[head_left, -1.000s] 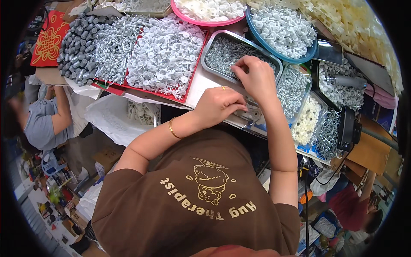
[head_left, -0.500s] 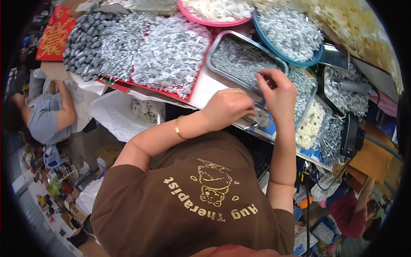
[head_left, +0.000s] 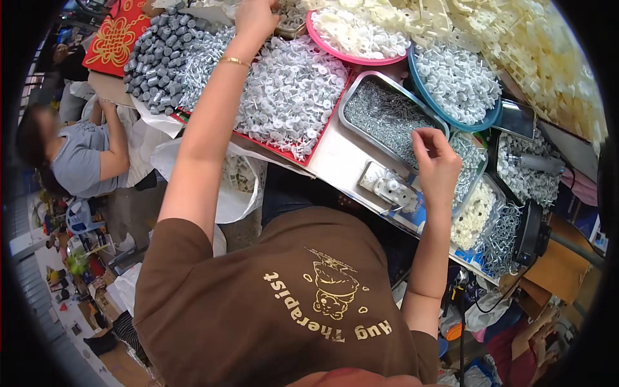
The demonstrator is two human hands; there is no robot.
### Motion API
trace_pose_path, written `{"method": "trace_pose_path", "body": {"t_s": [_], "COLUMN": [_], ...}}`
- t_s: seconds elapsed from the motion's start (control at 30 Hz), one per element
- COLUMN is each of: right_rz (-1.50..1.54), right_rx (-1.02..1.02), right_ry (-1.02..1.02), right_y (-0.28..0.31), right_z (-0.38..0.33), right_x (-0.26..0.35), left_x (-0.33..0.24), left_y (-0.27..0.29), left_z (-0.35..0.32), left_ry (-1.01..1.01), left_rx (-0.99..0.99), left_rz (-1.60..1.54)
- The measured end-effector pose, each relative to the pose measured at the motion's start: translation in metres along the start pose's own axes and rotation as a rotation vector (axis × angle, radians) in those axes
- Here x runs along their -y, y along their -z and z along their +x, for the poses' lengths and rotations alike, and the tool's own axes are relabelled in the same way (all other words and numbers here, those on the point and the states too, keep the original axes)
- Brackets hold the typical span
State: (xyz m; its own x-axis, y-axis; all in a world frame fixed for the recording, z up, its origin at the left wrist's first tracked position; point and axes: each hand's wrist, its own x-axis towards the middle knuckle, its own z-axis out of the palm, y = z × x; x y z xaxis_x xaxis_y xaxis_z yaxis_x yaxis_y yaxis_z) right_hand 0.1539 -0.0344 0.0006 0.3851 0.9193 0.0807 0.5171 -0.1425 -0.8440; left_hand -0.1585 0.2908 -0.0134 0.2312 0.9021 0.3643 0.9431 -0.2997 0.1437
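Thumb bent toward forefinger, the right hand [head_left: 440,161] is at the metal tray [head_left: 345,120] of tiny fasteners [head_left: 390,116]; the left hand [head_left: 256,23] stretches past white disc-headed pins [head_left: 290,97]. I can't tell whether either grips anything.

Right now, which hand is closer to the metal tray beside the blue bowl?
Right. The right hand is at the right end of the metal tray; the left hand is farther off, by the far side of the red tray.
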Motion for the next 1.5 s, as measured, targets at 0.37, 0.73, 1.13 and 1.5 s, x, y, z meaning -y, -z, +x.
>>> {"method": "trace_pose_path", "body": {"t_s": [0.37, 0.73, 1.13, 1.5], "right_rz": [0.146, 0.310, 0.856, 0.843], "right_rx": [0.056, 0.080, 0.192, 0.138], "right_ry": [-0.048, -0.200, -0.278, -0.192], "right_y": [0.004, 0.017, -0.003, 0.001], "right_z": [-0.001, 0.002, -0.016, -0.035], "right_x": [-0.004, -0.010, 0.019, 0.013], "left_x": [0.021, -0.001, -0.191, -0.213], "left_y": [-0.033, 0.002, 0.064, 0.066], "left_z": [0.026, -0.037, -0.206, -0.227], "left_ry": [-0.108, 0.054, 0.245, 0.249], "left_rx": [0.163, -0.196, 0.656, 0.587], "left_rz": [-0.073, -0.386, -1.704, -1.812]}}
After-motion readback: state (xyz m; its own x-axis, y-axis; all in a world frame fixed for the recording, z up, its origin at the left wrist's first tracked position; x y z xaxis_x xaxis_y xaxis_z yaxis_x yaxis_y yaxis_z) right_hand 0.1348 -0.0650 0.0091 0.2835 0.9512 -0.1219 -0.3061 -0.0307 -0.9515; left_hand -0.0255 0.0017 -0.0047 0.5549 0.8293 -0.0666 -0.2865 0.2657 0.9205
